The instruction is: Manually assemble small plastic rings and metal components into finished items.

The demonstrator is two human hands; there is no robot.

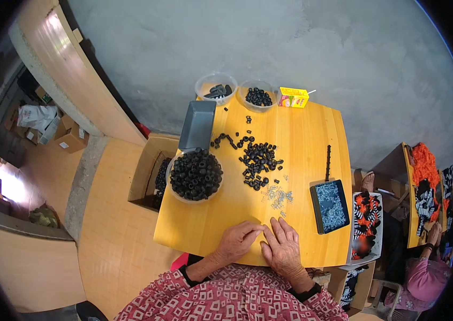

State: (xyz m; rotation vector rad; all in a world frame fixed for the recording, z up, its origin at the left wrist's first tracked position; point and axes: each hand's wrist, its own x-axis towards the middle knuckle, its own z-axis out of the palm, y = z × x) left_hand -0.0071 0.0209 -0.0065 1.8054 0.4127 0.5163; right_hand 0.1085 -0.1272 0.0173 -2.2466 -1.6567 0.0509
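Note:
My left hand (237,240) is at the table's near edge, its fingers closed in a pinch. Whatever lies between those fingertips, if anything, is too small to make out. Beside it, my right hand (282,250) rests low over the wood with fingers stretched and slightly apart; its index fingertip meets or nearly meets the left fingertips. Just beyond both hands lies a scatter of tiny pale, clear-looking pieces (278,197). Farther off are loose small black ring-like parts (258,160). A clear bowl (168,184) heaped with similar black parts (197,174) stands to the left.
A black tray (315,206) of tiny pale pieces and a dark ridged rod (328,163) lie right. Along the far edge are a grey bin (197,125), two clear tubs (197,88) (243,101) and a yellow drink carton (293,98). Another person (424,283) sits at right.

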